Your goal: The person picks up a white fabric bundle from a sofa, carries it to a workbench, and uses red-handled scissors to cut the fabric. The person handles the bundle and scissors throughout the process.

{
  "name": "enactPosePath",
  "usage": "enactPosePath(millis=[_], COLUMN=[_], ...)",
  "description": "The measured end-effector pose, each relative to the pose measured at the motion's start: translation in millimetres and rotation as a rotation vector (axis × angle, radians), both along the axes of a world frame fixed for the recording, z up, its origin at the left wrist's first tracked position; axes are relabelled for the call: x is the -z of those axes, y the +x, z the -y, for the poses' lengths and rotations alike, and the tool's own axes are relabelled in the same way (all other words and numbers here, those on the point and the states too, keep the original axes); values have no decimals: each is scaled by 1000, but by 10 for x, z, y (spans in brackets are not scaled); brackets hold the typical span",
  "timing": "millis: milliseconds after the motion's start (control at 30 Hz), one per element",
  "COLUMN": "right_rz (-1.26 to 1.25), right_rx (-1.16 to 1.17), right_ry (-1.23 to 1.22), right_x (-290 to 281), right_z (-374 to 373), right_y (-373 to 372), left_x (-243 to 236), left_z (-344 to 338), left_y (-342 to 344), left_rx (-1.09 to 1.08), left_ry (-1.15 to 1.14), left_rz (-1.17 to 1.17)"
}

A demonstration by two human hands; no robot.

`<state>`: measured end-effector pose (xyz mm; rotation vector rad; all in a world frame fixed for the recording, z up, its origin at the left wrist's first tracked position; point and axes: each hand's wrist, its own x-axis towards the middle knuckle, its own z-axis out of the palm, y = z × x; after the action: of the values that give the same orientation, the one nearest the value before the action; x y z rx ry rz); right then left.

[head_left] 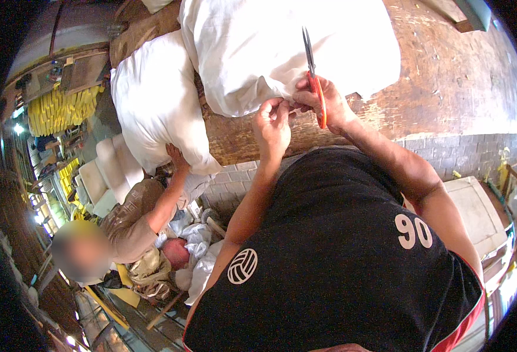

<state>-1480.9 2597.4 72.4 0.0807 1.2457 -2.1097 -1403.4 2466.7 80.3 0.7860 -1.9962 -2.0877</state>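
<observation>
A large white stuffed cushion (293,41) lies in front of me on a worn wooden table. At its near edge, my left hand (272,126) is closed in a pinch on the white cloth; whether a thread is also between the fingers is too small to tell. My right hand (332,108) holds a pair of scissors (319,101) with orange-red handles, and its fingertips meet those of my left hand at the cloth. The dark blades point away from me over the cushion, close together.
To my left, another person's hand (177,157) rests on a second white cushion (153,88). The wooden table top (440,76) stretches to the right. White bags (197,237) lie on the floor between us. Yellow pieces (65,108) are stacked at far left.
</observation>
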Motion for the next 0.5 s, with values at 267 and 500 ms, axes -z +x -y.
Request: enactPosePath(millis=[267,500], right_rz=[-223,-148], right_rx=[-3,-91], right_ry=[121,34], right_x=[262,-20], right_z=[-23,-140], right_y=[-106,-150], left_x=[-113,-210], left_z=[-55,-138], left_y=[30,26], left_rx=[-24,-16], left_ry=[172,281], left_rz=[-52,-97])
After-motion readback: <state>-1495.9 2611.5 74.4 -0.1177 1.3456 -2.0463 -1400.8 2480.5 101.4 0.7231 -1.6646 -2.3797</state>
